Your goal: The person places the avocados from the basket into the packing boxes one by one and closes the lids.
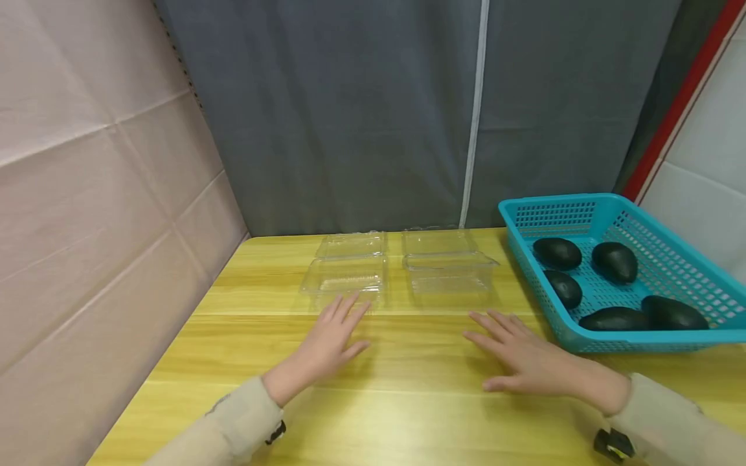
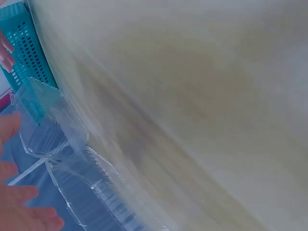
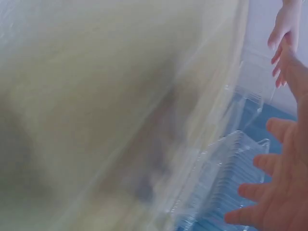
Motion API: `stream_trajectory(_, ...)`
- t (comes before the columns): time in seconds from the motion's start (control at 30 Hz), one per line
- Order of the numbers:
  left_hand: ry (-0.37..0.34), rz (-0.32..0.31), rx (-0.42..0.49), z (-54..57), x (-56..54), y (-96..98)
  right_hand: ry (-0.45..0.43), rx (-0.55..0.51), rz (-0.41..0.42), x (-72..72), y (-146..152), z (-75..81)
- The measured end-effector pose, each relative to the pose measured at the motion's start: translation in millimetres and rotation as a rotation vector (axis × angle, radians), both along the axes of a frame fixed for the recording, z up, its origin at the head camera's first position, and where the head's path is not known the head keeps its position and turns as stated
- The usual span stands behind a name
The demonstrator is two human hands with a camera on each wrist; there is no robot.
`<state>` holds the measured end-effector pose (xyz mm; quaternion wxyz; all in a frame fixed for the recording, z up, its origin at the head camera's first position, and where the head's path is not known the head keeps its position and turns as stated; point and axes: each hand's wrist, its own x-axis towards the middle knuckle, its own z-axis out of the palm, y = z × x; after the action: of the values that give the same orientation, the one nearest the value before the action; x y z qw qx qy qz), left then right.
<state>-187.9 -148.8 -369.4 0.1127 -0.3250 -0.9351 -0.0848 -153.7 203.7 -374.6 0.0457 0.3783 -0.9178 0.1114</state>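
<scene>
Two clear plastic clamshell boxes stand side by side at the back of the wooden table, lids folded back. My left hand [image 1: 327,343] is over the table with fingers straight and spread, its fingertips near the front edge of the left box [image 1: 345,275]. Nothing is in it. Palm down, my right hand [image 1: 527,356] hovers between the right box [image 1: 450,272] and a blue basket [image 1: 527,285], fingers apart and holding nothing. Several dark avocado-like fruits [image 1: 614,262] lie in the basket. In the left wrist view, fingers [image 2: 21,192] spread beside the clear boxes.
The yellow wooden table [image 1: 408,414] runs back to a grey curtain [image 1: 361,116]. Pale sheeting [image 1: 105,226] hangs along the left side. White panels [image 1: 708,149] with a red strip [image 1: 682,103] border the right, behind the basket.
</scene>
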Motion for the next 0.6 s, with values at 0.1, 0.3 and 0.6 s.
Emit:
stream_trajectory(0.1, 0.069, -0.018, 0.031, 6.7, -4.7, 5.6, -0.031, -0.024, -0.026, 2.0, -1, 9.6)
stream_trajectory(0.3, 0.121, -0.035, -0.016, 21.9, -19.9, 28.2, -0.011, -0.053, -0.108, 10.7, -2, 42.6)
stream_trajectory(0.6, 0.107, -0.024, -0.04, 37.2, -44.6, 72.6, -0.067, -0.042, -0.185, -8.2, 22, 106.5)
